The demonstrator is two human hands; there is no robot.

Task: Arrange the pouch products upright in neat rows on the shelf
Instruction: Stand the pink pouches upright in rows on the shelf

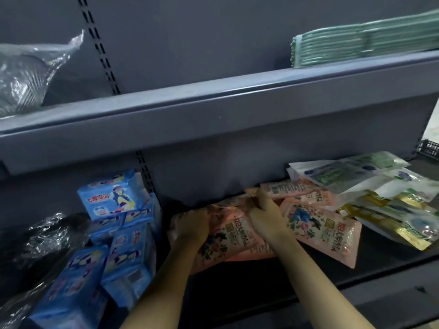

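A pink flowered pouch lies flat on the lower shelf, near its middle. My left hand grips its upper left corner. My right hand pinches its top edge on the right. A second pink pouch lies flat just to the right, and a third lies behind it. Green and white pouches and gold ones are piled loosely at the far right, none upright.
Blue wrapped packs are stacked at the left of the same shelf, beside crumpled clear plastic. The upper shelf overhangs close above my hands. On it are green hangers and a plastic-wrapped bundle.
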